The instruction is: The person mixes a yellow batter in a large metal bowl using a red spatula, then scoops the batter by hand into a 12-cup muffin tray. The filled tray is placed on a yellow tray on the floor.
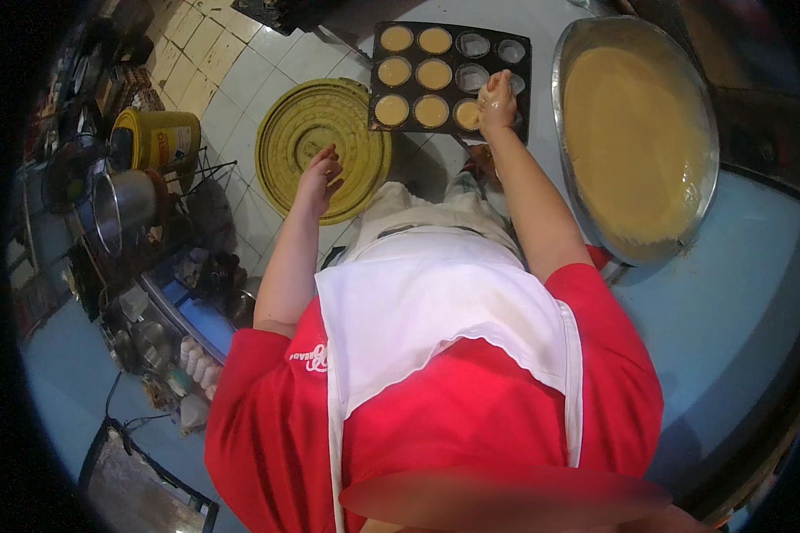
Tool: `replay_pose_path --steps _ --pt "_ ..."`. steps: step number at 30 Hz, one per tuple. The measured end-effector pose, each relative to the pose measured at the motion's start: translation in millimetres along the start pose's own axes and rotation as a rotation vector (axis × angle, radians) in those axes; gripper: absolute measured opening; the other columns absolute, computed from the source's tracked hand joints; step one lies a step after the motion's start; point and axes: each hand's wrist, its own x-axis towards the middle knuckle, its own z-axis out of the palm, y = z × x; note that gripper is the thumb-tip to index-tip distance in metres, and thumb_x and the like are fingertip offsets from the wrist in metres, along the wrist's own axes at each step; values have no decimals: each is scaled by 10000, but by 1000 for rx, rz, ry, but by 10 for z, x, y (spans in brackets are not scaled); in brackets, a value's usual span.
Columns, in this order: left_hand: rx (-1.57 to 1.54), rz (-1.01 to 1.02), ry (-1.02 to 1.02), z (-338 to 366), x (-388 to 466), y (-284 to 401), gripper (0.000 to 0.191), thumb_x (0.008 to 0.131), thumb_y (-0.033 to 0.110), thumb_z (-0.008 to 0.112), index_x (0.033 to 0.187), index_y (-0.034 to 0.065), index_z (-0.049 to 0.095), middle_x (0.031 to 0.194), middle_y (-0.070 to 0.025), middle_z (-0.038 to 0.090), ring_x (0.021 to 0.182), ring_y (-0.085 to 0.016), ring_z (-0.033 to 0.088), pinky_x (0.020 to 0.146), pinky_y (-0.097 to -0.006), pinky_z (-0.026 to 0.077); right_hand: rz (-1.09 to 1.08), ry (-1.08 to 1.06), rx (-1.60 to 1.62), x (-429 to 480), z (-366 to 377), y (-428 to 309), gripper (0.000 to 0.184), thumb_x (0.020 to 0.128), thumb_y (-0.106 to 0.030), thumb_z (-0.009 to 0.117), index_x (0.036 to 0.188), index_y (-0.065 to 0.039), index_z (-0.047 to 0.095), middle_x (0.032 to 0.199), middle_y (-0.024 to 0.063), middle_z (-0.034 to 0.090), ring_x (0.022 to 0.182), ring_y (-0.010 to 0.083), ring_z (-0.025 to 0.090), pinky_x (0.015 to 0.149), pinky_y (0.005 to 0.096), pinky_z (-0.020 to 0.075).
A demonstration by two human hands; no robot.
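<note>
A dark muffin tin [457, 118] lies before me, its cups fitted with paper liners. Pale yellow batter fills the liners in the two left columns, and one more in the near row. My right hand [498, 103], wet with batter, is over that near-row cup [467, 114] with its fingers curled; whether it holds anything cannot be made out. Several liners [472, 44] at the tin's right side hold no batter. To the right, a large oval metal basin [560, 126] contains a lot of batter [630, 146]. My left hand [321, 178] is raised over a round yellow-green lid, fingers apart, holding nothing.
The round lid [273, 146] is left of the tin, above the tiled floor [240, 120]. Further left are a yellow bucket [173, 140], a metal pot [130, 206], and a blue container [203, 313] with utensils. Eggs [199, 363] are grouped at the lower left.
</note>
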Motion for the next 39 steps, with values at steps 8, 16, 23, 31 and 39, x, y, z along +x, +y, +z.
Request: replay_pose_path --steps 8,16,23,31,39 --pt "-50 -15 -6 -55 -40 -81 571 830 135 581 1393 211 525 1253 39 539 1040 -125 533 955 -371 428 33 -78 124 -127 73 -25 585 981 -656 362 821 -106 483 738 49 522 726 248 572 795 401 480" --pt "-51 -7 -15 17 -12 -38 556 841 140 581 1391 187 524 1275 23 538 1028 -141 535 929 -368 443 28 -148 160 -86 48 -38 699 923 -766 310 755 -100 442 710 72 504 684 263 567 815 414 512" --pt "-103 -13 -67 324 119 44 501 918 134 542 1415 172 487 1310 -9 532 1059 -183 543 933 -368 462 64 -204 288 -53 54 -282 711 922 -769 295 762 -99 474 723 76 512 705 280 561 821 448 502" --pt "-283 23 -50 786 340 115 475 932 70 525 1401 122 465 1212 -64 564 953 -201 581 856 -335 507 -530 87 91 452 -693 -1646 617 989 -618 363 792 -56 523 806 108 567 816 291 594 879 480 493" --pt "-328 56 11 1046 449 159 386 972 43 460 1355 96 465 1161 -94 578 976 -225 588 863 -350 524 -280 229 -1211 1240 -1486 -1899 348 967 -344 517 1132 -84 679 1095 58 701 971 192 658 891 344 500"
